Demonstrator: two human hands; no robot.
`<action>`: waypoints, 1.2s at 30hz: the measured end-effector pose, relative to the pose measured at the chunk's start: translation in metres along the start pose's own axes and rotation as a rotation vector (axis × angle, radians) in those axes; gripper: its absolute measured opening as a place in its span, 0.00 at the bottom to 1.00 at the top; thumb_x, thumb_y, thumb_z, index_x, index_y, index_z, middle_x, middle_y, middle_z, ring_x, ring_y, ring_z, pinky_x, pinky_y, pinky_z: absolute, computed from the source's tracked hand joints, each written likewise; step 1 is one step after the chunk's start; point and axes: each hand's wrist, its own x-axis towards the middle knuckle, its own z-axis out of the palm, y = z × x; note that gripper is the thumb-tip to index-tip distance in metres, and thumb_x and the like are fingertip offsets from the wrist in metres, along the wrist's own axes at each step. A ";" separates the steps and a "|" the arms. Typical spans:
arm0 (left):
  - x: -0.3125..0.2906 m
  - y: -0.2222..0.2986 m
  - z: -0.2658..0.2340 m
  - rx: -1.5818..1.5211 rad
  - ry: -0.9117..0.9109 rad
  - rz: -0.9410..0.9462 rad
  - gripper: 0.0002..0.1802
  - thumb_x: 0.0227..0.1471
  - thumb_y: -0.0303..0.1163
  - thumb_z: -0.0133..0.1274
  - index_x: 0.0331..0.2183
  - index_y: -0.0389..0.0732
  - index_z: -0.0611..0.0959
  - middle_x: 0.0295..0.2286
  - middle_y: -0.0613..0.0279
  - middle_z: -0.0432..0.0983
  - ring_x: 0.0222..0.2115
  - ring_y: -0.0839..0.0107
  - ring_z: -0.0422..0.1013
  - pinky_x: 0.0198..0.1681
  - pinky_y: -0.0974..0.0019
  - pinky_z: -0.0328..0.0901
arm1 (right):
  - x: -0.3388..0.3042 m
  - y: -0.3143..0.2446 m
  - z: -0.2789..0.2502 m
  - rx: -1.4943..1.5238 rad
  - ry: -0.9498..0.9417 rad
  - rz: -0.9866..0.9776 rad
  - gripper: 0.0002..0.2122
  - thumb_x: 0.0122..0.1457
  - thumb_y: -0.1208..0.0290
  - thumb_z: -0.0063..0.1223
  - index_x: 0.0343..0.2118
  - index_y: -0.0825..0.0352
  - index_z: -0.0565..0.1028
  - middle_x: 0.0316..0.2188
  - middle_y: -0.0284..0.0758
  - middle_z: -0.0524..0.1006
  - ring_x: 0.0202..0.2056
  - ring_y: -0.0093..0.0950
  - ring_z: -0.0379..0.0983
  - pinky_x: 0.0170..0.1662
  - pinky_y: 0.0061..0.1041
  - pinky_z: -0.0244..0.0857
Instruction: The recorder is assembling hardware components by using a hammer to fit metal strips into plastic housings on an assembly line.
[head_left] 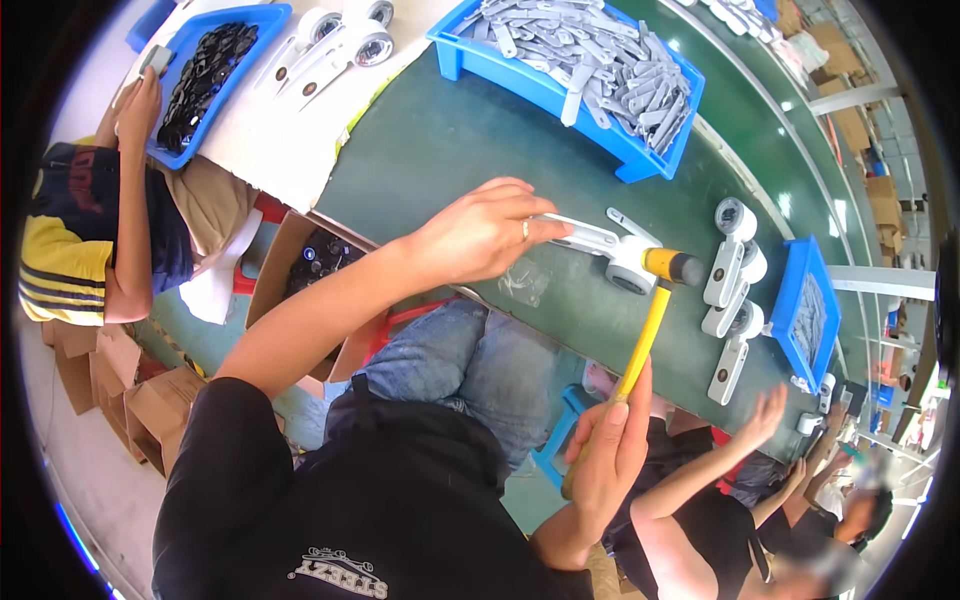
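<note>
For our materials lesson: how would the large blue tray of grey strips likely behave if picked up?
The blue tray would probably feel heavy, since grey strips fill it in a heap. Some overhang its rim, so tilting may spill them.

Green worktable [410, 150]: we are counting one yellow-handled mallet [643, 340], two blue bins [530, 86], three round-headed white units [726, 308] in row.

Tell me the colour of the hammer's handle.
The hammer's handle is yellow; it shows in the head view, the only one here.
</note>
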 end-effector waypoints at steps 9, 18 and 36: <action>0.001 0.006 0.008 -0.304 0.064 -0.278 0.26 0.49 0.26 0.68 0.52 0.46 0.84 0.41 0.60 0.85 0.46 0.56 0.77 0.58 0.56 0.67 | 0.001 -0.024 0.011 0.025 -0.054 -0.069 0.26 0.73 0.70 0.40 0.71 0.72 0.58 0.17 0.30 0.70 0.18 0.16 0.64 0.23 0.20 0.58; 0.001 0.008 0.009 -0.361 0.015 -0.526 0.52 0.51 0.29 0.68 0.70 0.45 0.56 0.47 0.62 0.83 0.59 0.48 0.68 0.62 0.52 0.64 | 0.026 -0.010 0.021 -0.266 -0.161 0.021 0.25 0.73 0.73 0.38 0.72 0.66 0.58 0.18 0.26 0.67 0.19 0.14 0.61 0.22 0.17 0.56; -0.008 0.006 -0.005 -0.335 0.143 -0.308 0.18 0.51 0.26 0.67 0.46 0.44 0.89 0.43 0.60 0.85 0.43 0.60 0.78 0.54 0.57 0.68 | 0.081 0.040 -0.038 -0.664 0.332 -0.273 0.15 0.63 0.71 0.60 0.53 0.67 0.77 0.40 0.47 0.76 0.43 0.43 0.78 0.46 0.37 0.71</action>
